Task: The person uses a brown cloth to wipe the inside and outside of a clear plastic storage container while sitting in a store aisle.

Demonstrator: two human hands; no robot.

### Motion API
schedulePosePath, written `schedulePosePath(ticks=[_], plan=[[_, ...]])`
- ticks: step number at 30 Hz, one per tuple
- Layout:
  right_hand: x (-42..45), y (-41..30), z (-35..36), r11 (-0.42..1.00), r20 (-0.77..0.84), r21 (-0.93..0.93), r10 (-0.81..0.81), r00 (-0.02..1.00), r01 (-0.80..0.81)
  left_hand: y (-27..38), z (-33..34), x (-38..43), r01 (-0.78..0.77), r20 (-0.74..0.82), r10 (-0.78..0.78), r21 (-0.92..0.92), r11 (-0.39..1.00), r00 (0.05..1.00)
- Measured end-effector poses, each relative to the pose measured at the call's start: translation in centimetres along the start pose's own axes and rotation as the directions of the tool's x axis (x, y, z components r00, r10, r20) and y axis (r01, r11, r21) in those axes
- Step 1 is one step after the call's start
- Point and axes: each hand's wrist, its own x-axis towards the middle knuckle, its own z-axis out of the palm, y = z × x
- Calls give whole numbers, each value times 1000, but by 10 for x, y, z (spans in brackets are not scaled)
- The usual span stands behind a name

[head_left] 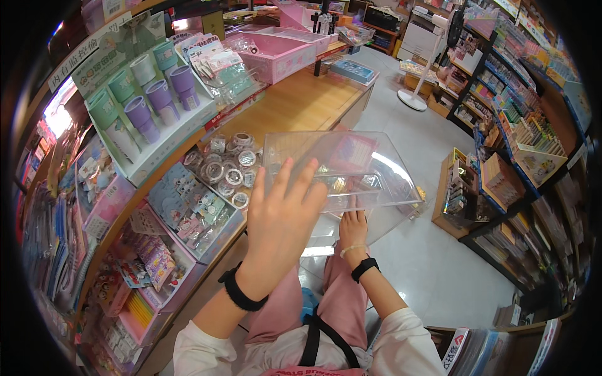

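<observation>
A clear plastic display box [348, 188] is tilted in front of me, and things behind it show through its walls. My left hand [284, 211] lies against its left part with fingers spread and pointing away from me; how firmly it presses cannot be told. Lower and to the right, my right hand [353, 230] is at the box's underside, its fingertips partly seen through the plastic; its grip is unclear. Left of the box, rolls of wrapped tape [233, 176] lie heaped on a wooden shelf. Seen through the plastic is a pink item [355, 151].
Purple and green cups [157, 96] stand in a display at the upper left. A pink box [282, 61] and a blue box [353, 69] sit along the wooden counter [291, 103]. A white fan [412, 99] and a stocked shelf [512, 122] stand to the right.
</observation>
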Motion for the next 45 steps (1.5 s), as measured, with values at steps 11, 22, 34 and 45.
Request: schedulePosePath(ticks=[11, 22, 34, 45], plan=[[-1, -13, 2, 994, 86, 76, -83, 993, 77, -2, -1, -2, -16, -9, 16, 2, 1000, 1000], [-45, -2, 1, 985, -117, 50, -158, 980, 165, -8, 9, 8, -20, -27, 20, 4, 1000, 999], [-92, 23, -7, 918, -193, 70, -372, 908, 391, -7, 5, 5, -8, -20, 8, 18, 1000, 1000], [-85, 76, -69, 952, -364, 154, -194, 911, 264, -11, 6, 2, -14, -36, 15, 48, 999, 999]])
